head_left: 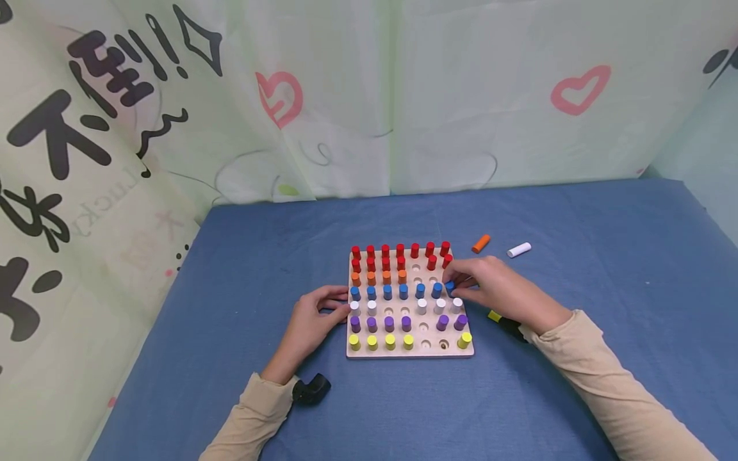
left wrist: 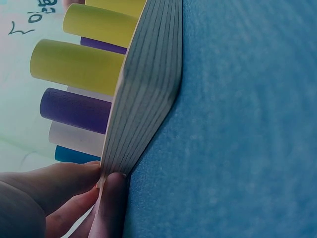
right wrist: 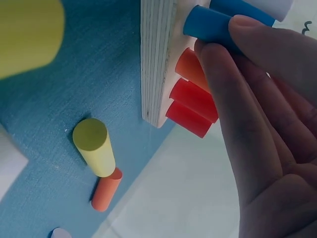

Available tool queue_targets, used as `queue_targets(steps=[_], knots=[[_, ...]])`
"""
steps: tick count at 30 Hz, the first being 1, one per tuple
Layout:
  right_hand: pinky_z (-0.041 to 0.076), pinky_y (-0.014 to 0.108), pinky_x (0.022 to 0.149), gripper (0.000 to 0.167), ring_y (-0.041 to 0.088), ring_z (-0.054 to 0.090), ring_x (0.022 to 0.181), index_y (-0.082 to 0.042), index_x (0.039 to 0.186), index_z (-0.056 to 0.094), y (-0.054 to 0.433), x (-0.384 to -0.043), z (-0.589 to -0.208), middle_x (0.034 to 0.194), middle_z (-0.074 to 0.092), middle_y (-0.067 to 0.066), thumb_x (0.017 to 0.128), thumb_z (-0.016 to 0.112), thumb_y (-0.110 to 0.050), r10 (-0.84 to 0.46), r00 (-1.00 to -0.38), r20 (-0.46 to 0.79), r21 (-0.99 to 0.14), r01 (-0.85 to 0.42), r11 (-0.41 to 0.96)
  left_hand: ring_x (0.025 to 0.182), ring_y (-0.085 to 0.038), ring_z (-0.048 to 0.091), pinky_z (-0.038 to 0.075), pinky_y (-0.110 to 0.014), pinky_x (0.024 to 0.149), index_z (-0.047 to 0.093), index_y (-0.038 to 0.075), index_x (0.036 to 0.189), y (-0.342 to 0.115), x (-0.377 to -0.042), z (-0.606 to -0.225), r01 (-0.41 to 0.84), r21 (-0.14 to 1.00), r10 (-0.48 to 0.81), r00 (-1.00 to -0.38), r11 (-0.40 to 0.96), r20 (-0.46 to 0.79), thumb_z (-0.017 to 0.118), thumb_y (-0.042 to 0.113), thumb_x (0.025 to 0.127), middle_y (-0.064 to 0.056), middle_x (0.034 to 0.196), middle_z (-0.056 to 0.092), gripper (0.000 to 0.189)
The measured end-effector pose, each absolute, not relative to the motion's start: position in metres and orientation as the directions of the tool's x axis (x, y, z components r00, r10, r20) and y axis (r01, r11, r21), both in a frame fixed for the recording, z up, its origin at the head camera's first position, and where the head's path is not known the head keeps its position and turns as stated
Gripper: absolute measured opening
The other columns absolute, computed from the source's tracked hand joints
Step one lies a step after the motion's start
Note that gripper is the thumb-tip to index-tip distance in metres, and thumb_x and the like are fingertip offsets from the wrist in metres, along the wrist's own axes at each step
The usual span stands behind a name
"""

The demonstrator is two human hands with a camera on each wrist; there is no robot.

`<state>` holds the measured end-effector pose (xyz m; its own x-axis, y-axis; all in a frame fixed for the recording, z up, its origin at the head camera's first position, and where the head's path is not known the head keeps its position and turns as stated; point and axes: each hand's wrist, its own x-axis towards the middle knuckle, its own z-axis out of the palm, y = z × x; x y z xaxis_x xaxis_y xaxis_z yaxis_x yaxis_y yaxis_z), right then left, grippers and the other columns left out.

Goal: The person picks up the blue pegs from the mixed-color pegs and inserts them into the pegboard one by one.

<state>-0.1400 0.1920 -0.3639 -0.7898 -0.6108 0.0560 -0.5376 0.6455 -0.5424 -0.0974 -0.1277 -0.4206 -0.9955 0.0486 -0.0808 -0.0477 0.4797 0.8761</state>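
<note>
A wooden pegboard (head_left: 414, 356) lies on the blue cloth, with rows of red, orange, blue, white, purple and yellow pegs standing in it and some holes bare. At its left edge, my left hand (head_left: 311, 320) grips the side; the left wrist view shows the fingertips (left wrist: 113, 191) against the layered rim. My right hand (head_left: 492, 288) pinches a blue peg (right wrist: 210, 25) between thumb and index finger at the right end of the blue row. The peg's lower end is right at the board face. Orange and red pegs (right wrist: 193, 100) stand beside those fingers.
Beyond the board's right side lie a loose orange peg (head_left: 481, 243) and a loose white peg (head_left: 519, 250). A yellow peg (head_left: 494, 315) is partly covered by the right wrist. A printed curtain (head_left: 438, 128) hangs behind the table's far edge.
</note>
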Motion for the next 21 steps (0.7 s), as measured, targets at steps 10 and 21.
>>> queue_targets(steps=[10,21], knots=[[0.06,0.034,0.079,0.021,0.015,0.072,0.085,-0.006,0.097,0.071,0.1955,-0.1406,-0.3645,0.094,0.072,0.004,0.08,0.077,0.005,-0.592,-0.805,0.037,-0.549,-0.512,0.661,0.094,-0.016,0.068,0.059,-0.03,0.08,0.066,0.008,0.125,-0.1266,-0.0973,-0.4186,-0.061,0.872,0.04,-0.995,0.486,-0.092,0.073,0.011,0.091,-0.005,0.113,0.071,0.035],[0.06,0.034,0.079,0.022,0.017,0.072,0.088,-0.006,0.099,0.071,0.1955,-0.1399,-0.3673,0.096,0.072,0.005,0.081,0.075,0.006,-0.604,-0.796,0.045,-0.55,-0.524,0.65,0.094,-0.016,0.068,0.059,-0.031,0.081,0.066,0.008,0.125,-0.1275,-0.0972,-0.4186,-0.057,0.867,0.039,-0.995,0.495,-0.088,0.072,0.011,0.091,-0.005,0.113,0.07,0.035]])
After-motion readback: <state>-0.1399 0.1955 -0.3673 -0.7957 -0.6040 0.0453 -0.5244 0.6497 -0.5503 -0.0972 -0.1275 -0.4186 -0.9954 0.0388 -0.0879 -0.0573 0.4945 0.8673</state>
